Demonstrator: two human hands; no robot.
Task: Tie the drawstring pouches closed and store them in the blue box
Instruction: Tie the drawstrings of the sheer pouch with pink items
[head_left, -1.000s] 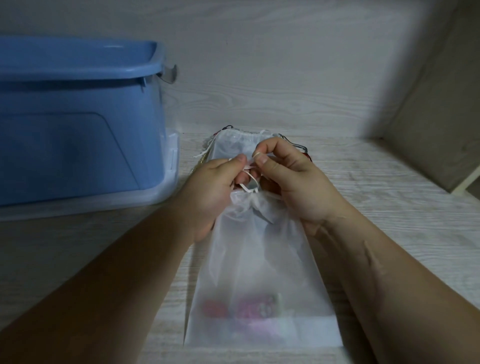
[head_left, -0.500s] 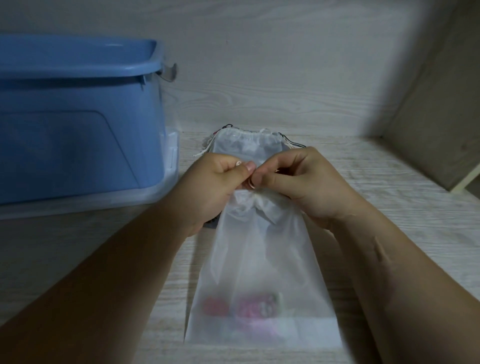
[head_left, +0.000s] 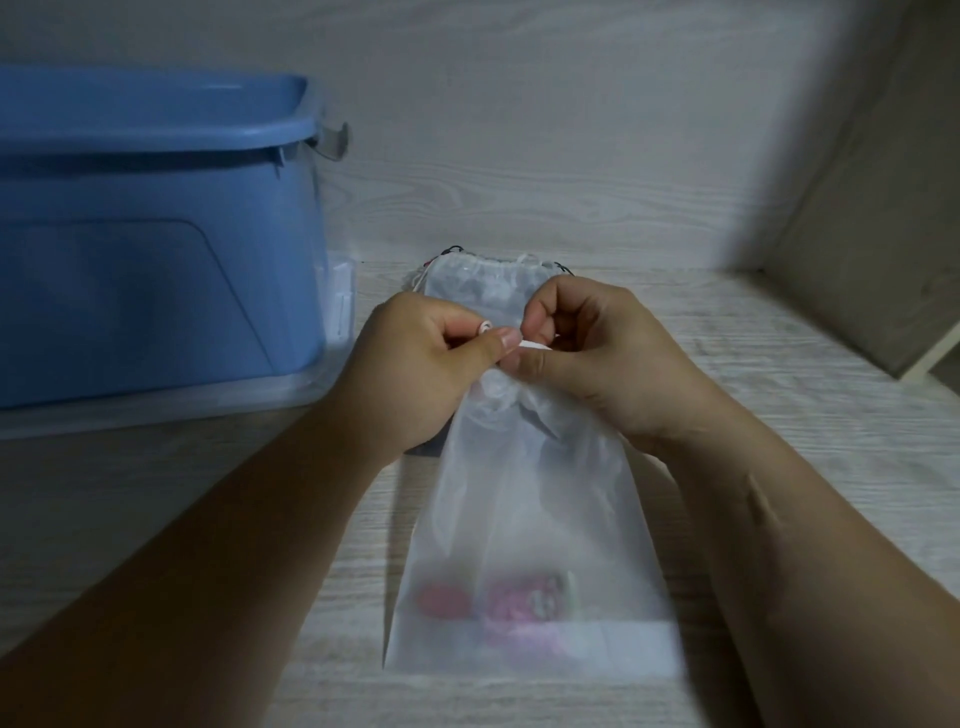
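Frosted pouch (head_left: 530, 519): lies flat on the pale wood-grain surface (head_left: 779, 415), long axis running from 6 o'clock up to a gathered neck at the middle of the view.
Contents: pink and red items (head_left: 519, 603), blurred through the fabric, sit at the pouch's 6 o'clock end.
Drawstring (head_left: 535, 345): white cord at the neck, with a short length showing between the two thumbs.
Left hand (head_left: 421, 364): at 9 o'clock of the neck, thumb and forefinger pinching the cord, other fingers curled.
Right hand (head_left: 597, 358): at 3 o'clock of the neck, fingers curled, also pinching the cord; its thumb tip lies just beside the left thumb.
Second pouch (head_left: 483, 280): just beyond the hands at 12 o'clock, partly hidden by them.
Blue box (head_left: 156, 260): at 10 o'clock, apart from both pouches, standing on a clear plastic base (head_left: 156, 410).
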